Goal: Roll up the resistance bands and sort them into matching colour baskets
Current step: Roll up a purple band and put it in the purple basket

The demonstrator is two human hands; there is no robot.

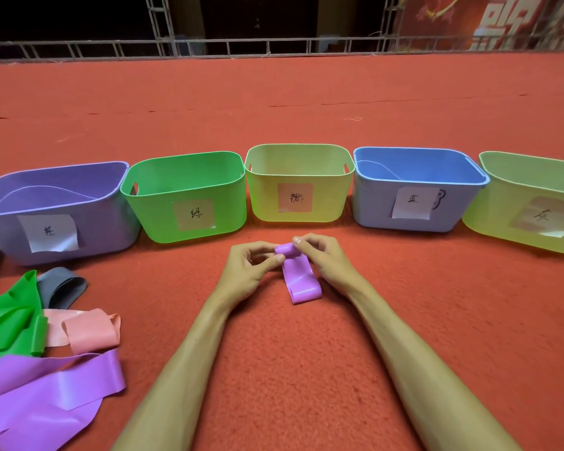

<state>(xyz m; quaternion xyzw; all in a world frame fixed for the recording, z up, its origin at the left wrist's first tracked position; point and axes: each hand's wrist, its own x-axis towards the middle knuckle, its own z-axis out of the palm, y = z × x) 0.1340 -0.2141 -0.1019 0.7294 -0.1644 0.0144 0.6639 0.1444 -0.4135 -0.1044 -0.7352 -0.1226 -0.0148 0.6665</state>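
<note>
Red carpet [306,369] underfoot, metal truss railing [274,47] along the back, darkness beyond. Five labelled baskets in a row on the carpet: purple basket [108,222] far left, then green basket [150,213], yellow-green basket [262,196], blue basket [372,206], second yellow-green basket [502,209] at the right edge. Just in front of the middle one, close together: left hand [246,270] and right hand [328,258], both pinching the rolled end of a short purple band [302,283], thumbs and forefingers clamped on the coil, unrolled tail flat on the carpet, trailing back toward the wrists. Judged roughly halfway through rolling this one.

Likely trouble from here: springy, slick rubber, so unwinding of the coil with any slackening of the pinch; skewing into a cone through uneven pressure from one side; creasing of the tail on the rough pile. After rolling, a carry leftward past the green basket to the purple one; easy to drop short, or to release loosely and have the roll spring open inside. Worth keeping the finished roll tight until well over the rim. Loose pile at left, overlapping: green band [10,320], grey band [62,284], pink band [92,330], long purple band [46,395]; possible snagging of a neighbour when lifting the next
</note>
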